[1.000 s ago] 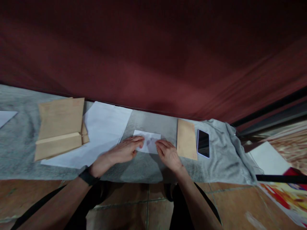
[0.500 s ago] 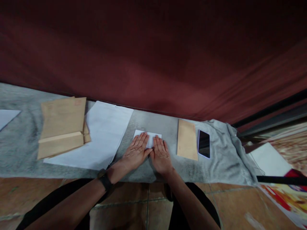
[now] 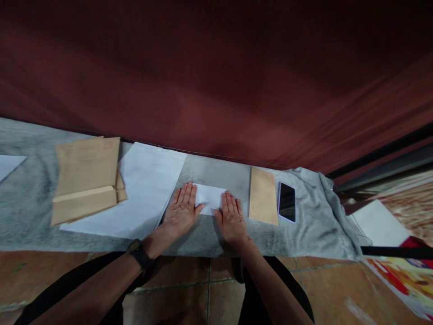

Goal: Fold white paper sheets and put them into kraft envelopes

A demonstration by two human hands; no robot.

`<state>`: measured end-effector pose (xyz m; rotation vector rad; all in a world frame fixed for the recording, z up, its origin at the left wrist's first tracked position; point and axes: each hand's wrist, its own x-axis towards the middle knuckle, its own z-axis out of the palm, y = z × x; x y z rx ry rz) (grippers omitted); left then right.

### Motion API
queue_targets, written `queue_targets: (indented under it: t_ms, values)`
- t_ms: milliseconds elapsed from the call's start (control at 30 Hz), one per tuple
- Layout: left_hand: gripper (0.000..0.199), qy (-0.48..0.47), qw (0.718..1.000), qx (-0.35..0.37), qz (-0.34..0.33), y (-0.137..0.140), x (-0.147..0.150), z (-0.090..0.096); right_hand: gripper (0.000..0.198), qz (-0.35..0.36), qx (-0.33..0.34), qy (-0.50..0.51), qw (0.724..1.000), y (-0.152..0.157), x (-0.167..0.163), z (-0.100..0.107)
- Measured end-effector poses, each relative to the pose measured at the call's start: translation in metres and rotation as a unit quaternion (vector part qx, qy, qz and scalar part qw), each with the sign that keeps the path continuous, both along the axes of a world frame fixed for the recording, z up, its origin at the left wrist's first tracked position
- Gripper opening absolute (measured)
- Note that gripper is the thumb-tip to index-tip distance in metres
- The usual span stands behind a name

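Note:
A folded sheet of white paper [image 3: 210, 197] lies flat on the grey cloth in front of me. My left hand [image 3: 181, 208] rests flat at its left end, fingers stretched out and thumb pointing inward. On its right end lies my right hand [image 3: 232, 216], also flat with fingers extended. The middle of the paper shows between the two hands, while its ends are partly covered. To the right of my right hand is a brown paper envelope [image 3: 263, 196], with a smartphone [image 3: 287, 202] beside it.
Left of my hands are larger white sheets [image 3: 149, 189], partly under several brown envelopes [image 3: 88, 164]. Another white sheet [image 3: 10, 165] shows at the far left. The grey cloth [image 3: 311, 216] bunches up at the right. A dark red panel [image 3: 209, 108] rises behind.
My hands have slid apart across the folded paper, the left one to the left and the right one slightly right, uncovering its middle. The other things lie as before.

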<state>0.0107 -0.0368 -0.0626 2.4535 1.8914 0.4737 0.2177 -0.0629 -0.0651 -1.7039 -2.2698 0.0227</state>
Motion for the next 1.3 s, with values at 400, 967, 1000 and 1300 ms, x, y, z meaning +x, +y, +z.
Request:
queue_targets:
  t_ms: [400,967,1000,1300]
  values:
    - [0.057,-0.023,0.993,0.035,-0.108,0.003,0.029,0.004,0.054,-0.013,-0.018,0.042,0.999,0.007,0.002,0.004]
    - [0.058,0.016,0.994,0.0,-0.109,0.02,0.043,-0.003,0.056,-0.016,-0.025,0.032,0.999,0.02,-0.014,0.01]
    - [0.058,0.017,0.995,-0.001,-0.103,0.02,0.042,-0.004,0.057,-0.019,-0.022,0.026,0.999,0.02,-0.013,0.009]
    - [0.061,0.02,0.998,0.014,-0.05,0.021,0.031,-0.002,0.059,-0.027,0.006,-0.009,1.0,0.017,-0.005,0.003]
